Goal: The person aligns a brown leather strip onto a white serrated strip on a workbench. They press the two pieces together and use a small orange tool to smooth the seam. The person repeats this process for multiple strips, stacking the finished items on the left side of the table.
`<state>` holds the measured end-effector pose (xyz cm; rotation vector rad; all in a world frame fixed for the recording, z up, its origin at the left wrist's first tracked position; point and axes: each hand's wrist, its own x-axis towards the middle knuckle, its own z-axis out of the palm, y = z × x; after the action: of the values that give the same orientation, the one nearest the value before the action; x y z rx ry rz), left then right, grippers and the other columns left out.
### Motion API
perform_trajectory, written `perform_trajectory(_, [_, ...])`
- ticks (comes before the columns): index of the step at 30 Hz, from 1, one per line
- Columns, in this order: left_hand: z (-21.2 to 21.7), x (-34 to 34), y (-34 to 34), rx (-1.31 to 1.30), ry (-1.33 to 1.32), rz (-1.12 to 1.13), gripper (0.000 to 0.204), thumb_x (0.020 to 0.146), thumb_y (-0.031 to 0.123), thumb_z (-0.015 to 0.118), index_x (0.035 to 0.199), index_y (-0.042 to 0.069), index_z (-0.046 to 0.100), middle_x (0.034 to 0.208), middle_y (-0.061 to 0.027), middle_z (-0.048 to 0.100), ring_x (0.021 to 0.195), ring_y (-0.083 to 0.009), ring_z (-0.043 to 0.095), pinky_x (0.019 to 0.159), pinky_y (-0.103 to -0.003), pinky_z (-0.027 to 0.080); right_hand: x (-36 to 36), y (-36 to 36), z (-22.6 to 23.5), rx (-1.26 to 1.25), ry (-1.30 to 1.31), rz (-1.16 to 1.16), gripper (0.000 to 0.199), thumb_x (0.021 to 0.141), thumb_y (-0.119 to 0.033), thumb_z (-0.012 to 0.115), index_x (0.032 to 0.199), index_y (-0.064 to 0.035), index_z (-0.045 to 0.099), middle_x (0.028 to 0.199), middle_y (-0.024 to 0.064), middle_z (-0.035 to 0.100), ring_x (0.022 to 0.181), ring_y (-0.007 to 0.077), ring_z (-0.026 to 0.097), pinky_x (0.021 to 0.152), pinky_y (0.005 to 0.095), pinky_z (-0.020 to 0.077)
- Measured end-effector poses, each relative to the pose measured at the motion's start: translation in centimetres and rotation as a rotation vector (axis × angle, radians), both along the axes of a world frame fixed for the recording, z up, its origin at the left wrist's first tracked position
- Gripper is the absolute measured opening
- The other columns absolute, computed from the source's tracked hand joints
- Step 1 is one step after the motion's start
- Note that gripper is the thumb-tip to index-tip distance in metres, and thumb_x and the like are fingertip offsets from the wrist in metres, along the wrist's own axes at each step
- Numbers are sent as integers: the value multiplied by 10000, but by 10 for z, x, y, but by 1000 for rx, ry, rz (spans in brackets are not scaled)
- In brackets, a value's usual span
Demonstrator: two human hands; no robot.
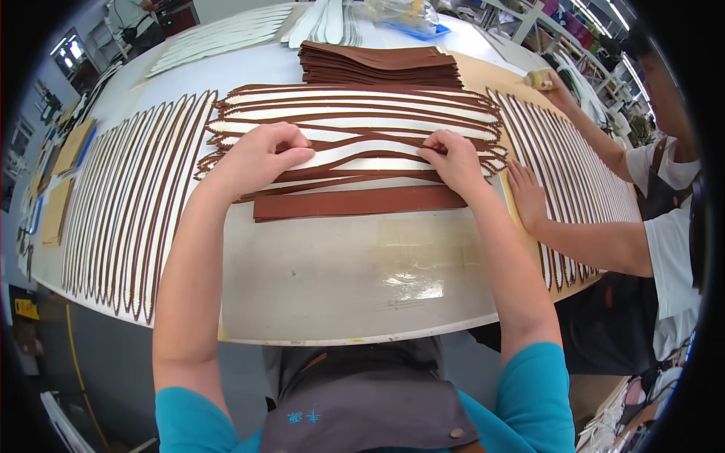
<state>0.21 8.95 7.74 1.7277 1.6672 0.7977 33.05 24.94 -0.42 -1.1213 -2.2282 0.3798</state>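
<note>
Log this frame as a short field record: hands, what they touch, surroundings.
left hand: palm down, fingers curled on a brown strip
right hand: pressing the same strip's other end
in front of hands: flat brown band
layout: rows of white pieces edged in brown on the white table
back: stack of brown pieces
co-worker: one hand flat on the table, other holding a small bottle
</note>
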Motion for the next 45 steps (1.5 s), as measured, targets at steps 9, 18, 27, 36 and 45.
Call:
perform_trajectory(9, [-43, -28, 50, -100, 295, 35, 375, 1032, 347, 624, 952, -19, 634, 902, -156, 678, 829, -278, 606, 789, -407, 501, 20, 14, 3, -651, 326, 145, 205, 902, -217, 845, 921, -49, 728, 826, -25, 704, 759, 54, 592, 722, 240, 476])
perform_trajectory(18, [-66, -33, 58, -3, 436, 69, 532, 1022, 491, 622, 935, -31, 674, 906, -209, 706, 877, -352, 670, 805, -459, 521, 30, -14, 82, -315, 97, -165, 265, 854, -275, 891, 872, -41, 769, 751, -5, 708, 687, 62, 592, 648, 232, 475])
perform_trajectory(27, [49, 4, -32, 284, 255, 127, 332, 957, 196, 760, 768, -13, 585, 663, 6, 461, 654, -89, 402, 583, -292, 346, 75, -103, 116, -196, 432, -95, 163, 887, -130, 846, 911, 5, 758, 794, -5, 725, 746, 60, 648, 688, 227, 511])
perform_trajectory(36, [9, 20, -126, -123, 79, 145, 141, 868, 67, 800, 908, -38, 715, 729, -87, 682, 692, -108, 640, 657, -270, 509, 85, -152, 55, -319, 138, 94, 176, 840, -180, 880, 897, -71, 755, 856, 28, 740, 800, 183, 662, 821, 326, 510])
perform_trajectory(45, [-77, 19, -138, -142, 109, 282, 116, 913, 50, 759, 980, -19, 695, 876, -79, 699, 810, -164, 649, 778, -295, 521, 132, -183, 20, -46, 54, -113, 181, 811, -134, 838, 957, -97, 737, 958, 37, 729, 964, 274, 649, 979, 401, 443])
